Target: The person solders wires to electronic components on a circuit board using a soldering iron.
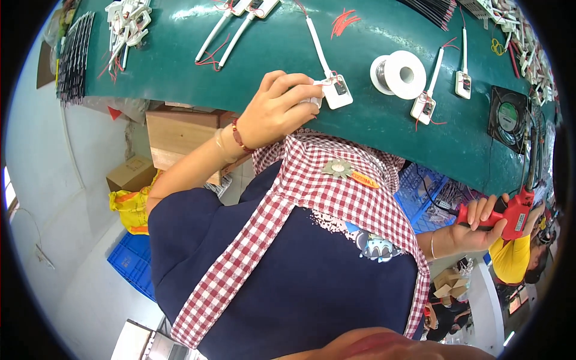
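At the table's near edge, my left hand [288, 103] has its fingers closed round a small white plastic piece [313, 101], mostly covered by the fingers. It adjoins a white housing [339, 91] with a dark part inside, a long white stem and red wires. Off to the right, my right hand [480, 225] grips a red soldering gun [511, 216] with a black cord; its tip is hard to make out. A white spool of solder wire [403, 75] stands right of the housing.
More white housings [423, 108] with stems and red wires lie on the green table [180, 66]. A black fan [509, 117] stands at the right. Cut red wires [344, 23], black cable bundles [75, 57] and white parts [128, 24] lie about. Another person's yellow sleeve [510, 261] shows at right.
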`<action>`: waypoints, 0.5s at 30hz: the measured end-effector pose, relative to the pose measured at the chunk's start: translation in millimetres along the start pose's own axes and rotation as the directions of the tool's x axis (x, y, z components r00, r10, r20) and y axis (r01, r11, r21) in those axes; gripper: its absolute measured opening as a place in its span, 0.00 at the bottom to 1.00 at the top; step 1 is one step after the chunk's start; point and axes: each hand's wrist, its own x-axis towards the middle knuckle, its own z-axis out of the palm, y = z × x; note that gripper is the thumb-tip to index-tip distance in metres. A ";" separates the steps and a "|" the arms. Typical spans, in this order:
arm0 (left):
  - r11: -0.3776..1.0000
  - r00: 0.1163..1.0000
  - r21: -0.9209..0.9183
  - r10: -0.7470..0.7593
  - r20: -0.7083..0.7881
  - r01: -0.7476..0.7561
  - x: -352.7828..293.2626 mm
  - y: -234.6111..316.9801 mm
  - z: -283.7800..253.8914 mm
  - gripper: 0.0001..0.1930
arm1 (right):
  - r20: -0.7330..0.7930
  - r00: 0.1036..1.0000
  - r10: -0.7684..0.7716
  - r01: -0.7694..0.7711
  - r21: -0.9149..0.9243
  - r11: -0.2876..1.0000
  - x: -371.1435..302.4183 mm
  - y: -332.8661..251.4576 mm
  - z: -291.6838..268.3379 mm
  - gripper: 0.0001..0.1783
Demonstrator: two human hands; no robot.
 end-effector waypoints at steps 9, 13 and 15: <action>0.840 0.889 -0.425 -0.433 -0.151 0.337 11.7 7.5 1.6 0.06 | 0.100 0.995 0.029 -0.023 -0.056 0.998 -7.5 2.3 17.5 0.26; 0.954 0.895 -0.134 -0.299 -0.331 0.270 28.5 11.1 3.6 0.09 | 0.109 0.991 0.082 -0.071 -0.098 0.993 -8.3 11.2 30.8 0.27; 0.925 0.865 -0.217 -0.372 -0.336 0.313 31.2 15.0 10.4 0.09 | 0.142 0.980 0.138 -0.123 -0.105 0.987 -9.2 14.5 33.1 0.30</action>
